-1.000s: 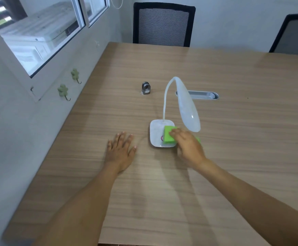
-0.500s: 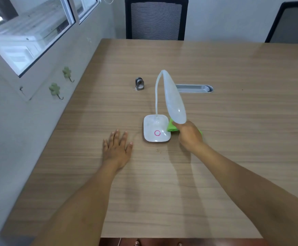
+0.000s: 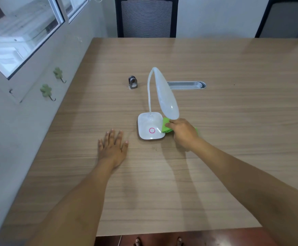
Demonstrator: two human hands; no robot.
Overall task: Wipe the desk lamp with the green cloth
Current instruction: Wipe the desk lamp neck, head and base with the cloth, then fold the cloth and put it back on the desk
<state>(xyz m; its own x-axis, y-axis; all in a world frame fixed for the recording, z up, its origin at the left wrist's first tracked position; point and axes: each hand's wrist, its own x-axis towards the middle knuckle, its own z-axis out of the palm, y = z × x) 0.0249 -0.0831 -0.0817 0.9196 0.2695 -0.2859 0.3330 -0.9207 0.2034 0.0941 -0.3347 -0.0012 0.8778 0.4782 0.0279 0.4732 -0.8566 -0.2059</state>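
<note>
A white desk lamp (image 3: 166, 96) stands on the wooden table, its square base (image 3: 149, 126) bearing a pink ring and its long head bent down toward me. My right hand (image 3: 183, 133) grips the green cloth (image 3: 165, 128) right beside the base's right edge, just under the tip of the lamp head. Most of the cloth is hidden under the hand; a green corner shows behind it. My left hand (image 3: 113, 146) lies flat on the table, fingers spread, to the left of the base and apart from it.
A small grey metal object (image 3: 132, 82) stands behind the lamp to the left. A grey cable slot (image 3: 186, 85) is set into the table behind it. Two black chairs (image 3: 146, 16) stand at the far edge. The wall with green hooks (image 3: 46, 90) runs along the left.
My right hand slid the green cloth off the top of the lamp base to its right side. The left hand stayed flat in place. The view shifted slightly.
</note>
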